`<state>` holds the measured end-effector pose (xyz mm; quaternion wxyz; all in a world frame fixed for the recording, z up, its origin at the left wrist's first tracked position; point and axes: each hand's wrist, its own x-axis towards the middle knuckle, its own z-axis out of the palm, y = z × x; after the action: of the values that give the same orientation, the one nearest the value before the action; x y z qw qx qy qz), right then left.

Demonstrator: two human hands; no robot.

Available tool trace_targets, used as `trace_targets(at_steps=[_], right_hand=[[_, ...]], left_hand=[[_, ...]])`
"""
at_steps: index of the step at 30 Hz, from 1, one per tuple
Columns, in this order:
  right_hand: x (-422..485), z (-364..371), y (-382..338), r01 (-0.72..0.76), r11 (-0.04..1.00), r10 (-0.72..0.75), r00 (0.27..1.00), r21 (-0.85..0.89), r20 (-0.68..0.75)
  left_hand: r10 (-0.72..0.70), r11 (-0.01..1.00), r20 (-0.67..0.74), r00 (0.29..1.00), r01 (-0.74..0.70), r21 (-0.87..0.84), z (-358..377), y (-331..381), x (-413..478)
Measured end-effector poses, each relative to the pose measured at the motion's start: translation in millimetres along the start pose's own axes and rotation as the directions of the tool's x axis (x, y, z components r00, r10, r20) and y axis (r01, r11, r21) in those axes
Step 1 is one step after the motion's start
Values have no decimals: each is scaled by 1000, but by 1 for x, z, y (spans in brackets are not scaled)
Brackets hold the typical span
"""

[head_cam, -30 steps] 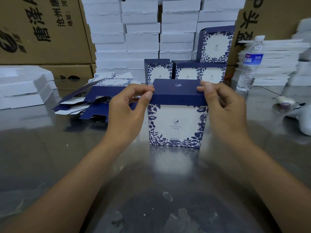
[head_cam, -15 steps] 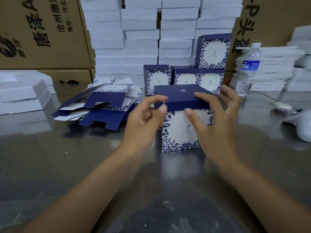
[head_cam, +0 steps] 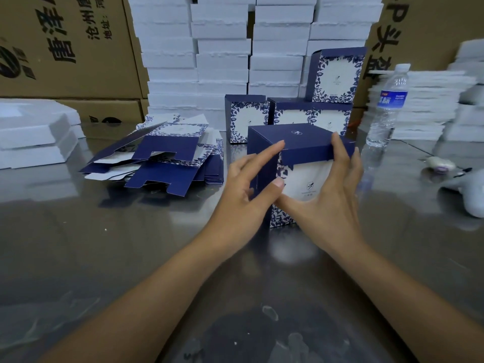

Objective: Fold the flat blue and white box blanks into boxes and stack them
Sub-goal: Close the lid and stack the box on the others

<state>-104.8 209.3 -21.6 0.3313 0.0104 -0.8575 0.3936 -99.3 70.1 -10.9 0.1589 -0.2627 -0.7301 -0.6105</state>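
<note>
Head view: box (head_cam: 301,140) upright between left hand (head_cam: 246,195) and right hand (head_cam: 332,203).

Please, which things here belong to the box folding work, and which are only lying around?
For the job: the box between the left hand and right hand; the pile of flat blanks; the finished boxes behind.
Lying about: the water bottle; the white trays; the brown cartons.
</note>
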Motion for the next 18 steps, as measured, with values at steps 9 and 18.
trace_targets(at_steps=[9,18], right_hand=[[8,-1,7,-5,1000,5,1000,-7,10],[28,5,20,-27,998,30,997,55,-69]], left_hand=[[-20,999,65,998,22,-28,3,-14,3],[-268,964,-108,957,266,-34,9,-33,11]])
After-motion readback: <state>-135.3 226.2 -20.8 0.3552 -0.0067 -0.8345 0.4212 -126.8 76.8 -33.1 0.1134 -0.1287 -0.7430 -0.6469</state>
